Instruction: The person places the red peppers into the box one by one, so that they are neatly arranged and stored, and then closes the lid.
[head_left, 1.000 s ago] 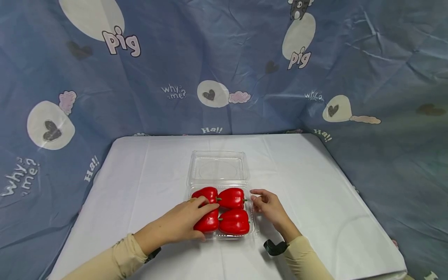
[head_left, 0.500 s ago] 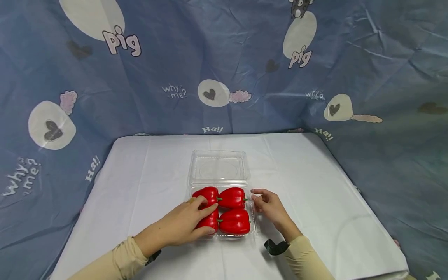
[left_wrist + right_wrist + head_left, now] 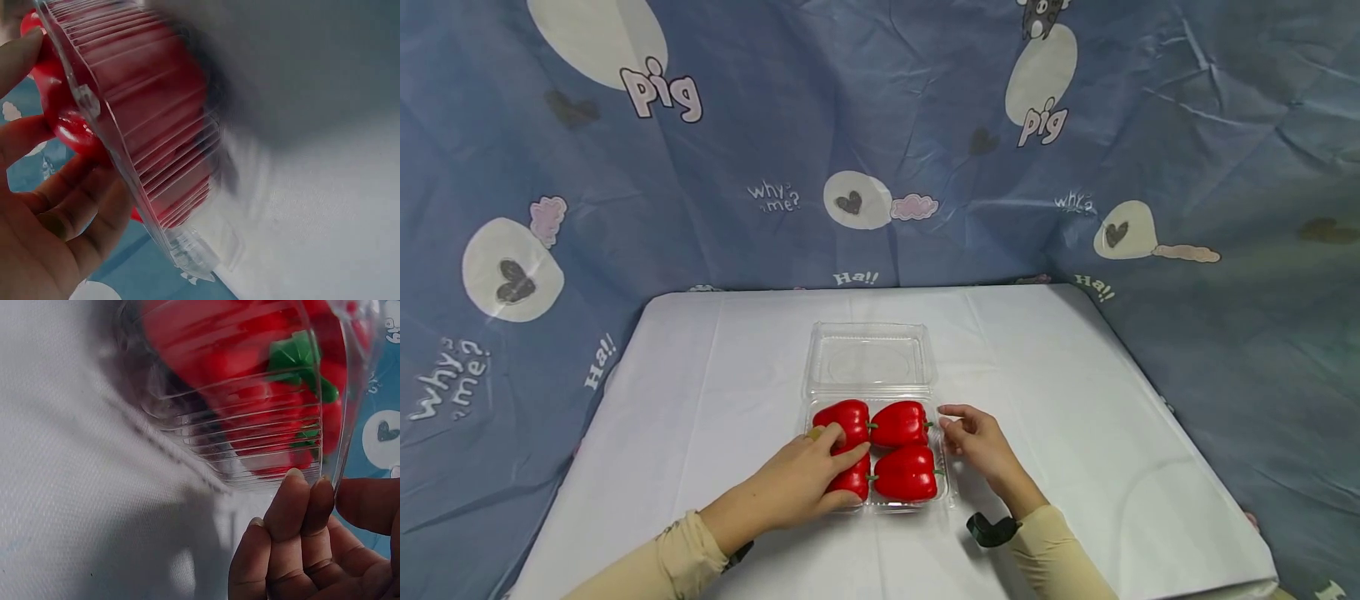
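In the head view a clear plastic clamshell box [image 3: 943, 492] lies with its lid folded back, its base holding several red bell peppers with green stems. My left hand [image 3: 793, 482] grips the near-left bell pepper [image 3: 856, 478], thumb on the near side and fingers over its top. Those fingers also touch or nearly touch the far-left bell pepper [image 3: 841, 415]. Beside them sit the far-right bell pepper [image 3: 898, 423] and the near-right bell pepper [image 3: 904, 475]. At the box's right side, my right hand [image 3: 979, 446] pinches the rim; the right wrist view shows fingertips [image 3: 289, 500] against the ribbed wall.
The transparent lid [image 3: 871, 360] lies flat behind the base. A white cloth covers the table [image 3: 737, 350], whose back edge meets a blue printed curtain [image 3: 925, 100]. Dark straps [image 3: 991, 530] sit around both wrists.
My left hand has shifted slightly to the right, its thumb now against the pepper's near side. The near-right pepper has moved slightly right and away. My right hand stays at the rim.
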{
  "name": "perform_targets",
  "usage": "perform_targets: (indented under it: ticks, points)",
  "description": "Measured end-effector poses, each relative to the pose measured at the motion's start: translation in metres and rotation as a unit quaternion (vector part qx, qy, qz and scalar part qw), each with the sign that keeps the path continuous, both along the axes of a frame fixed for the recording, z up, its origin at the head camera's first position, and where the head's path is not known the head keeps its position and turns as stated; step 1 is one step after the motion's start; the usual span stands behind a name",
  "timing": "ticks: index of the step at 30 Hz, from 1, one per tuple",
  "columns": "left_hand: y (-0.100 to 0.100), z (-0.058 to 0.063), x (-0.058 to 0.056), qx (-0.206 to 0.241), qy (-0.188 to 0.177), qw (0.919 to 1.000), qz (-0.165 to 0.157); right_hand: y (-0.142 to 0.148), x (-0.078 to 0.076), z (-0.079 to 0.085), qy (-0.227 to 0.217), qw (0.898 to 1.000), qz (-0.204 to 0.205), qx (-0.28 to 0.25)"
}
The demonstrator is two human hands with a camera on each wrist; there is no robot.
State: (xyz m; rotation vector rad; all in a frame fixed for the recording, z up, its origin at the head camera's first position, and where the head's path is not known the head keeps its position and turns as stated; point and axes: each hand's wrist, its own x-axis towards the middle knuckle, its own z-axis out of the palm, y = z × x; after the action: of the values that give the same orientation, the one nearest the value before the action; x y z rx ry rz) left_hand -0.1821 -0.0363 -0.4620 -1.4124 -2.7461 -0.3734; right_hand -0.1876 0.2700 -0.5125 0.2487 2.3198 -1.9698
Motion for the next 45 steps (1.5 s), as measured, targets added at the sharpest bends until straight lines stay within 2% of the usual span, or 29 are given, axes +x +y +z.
perform_targets:
  ticks: [5,8,12,17,21,26,30,35,39,42,45]
  points:
    - [-0.004,-0.002,-0.005,0.026,-0.042,0.9979,0.042,0.0,-0.001,0.003,-0.009,1.0,-0.007,0.009]
    - [-0.009,0.004,-0.015,0.061,-0.042,0.9942,0.077,0.0,-0.005,0.008,-0.006,0.999,-0.014,0.028]
    - [-0.017,0.012,-0.039,0.091,-0.022,0.9878,0.124,0.004,-0.015,0.015,0.004,0.998,-0.021,0.051]
    - [-0.028,0.014,-0.076,0.103,-0.035,0.9786,0.175,0.011,-0.034,0.024,0.006,0.995,-0.026,0.1]
    - [-0.033,0.005,-0.105,0.103,-0.066,0.9732,0.195,0.015,-0.055,0.031,-0.007,0.992,-0.015,0.125]
    - [-0.034,-0.01,-0.134,0.103,-0.113,0.9617,0.227,0.017,-0.08,0.037,-0.026,0.994,0.019,0.106]
    - [-0.032,-0.02,-0.151,0.116,-0.144,0.9512,0.247,0.014,-0.095,0.038,-0.04,0.996,0.031,0.08]
    - [-0.026,-0.028,-0.16,0.145,-0.19,0.9356,0.26,0.009,-0.105,0.033,-0.059,0.997,0.038,0.011]
    - [-0.023,-0.027,-0.162,0.167,-0.194,0.9305,0.262,0.006,-0.108,0.037,-0.053,0.998,0.04,-0.015]
    - [-0.022,-0.021,-0.162,0.186,-0.185,0.9282,0.264,0.005,-0.109,0.045,-0.042,0.998,0.034,-0.019]
    - [-0.023,-0.01,-0.161,0.207,-0.184,0.9221,0.271,0.006,-0.109,0.054,-0.021,0.999,0.033,-0.017]
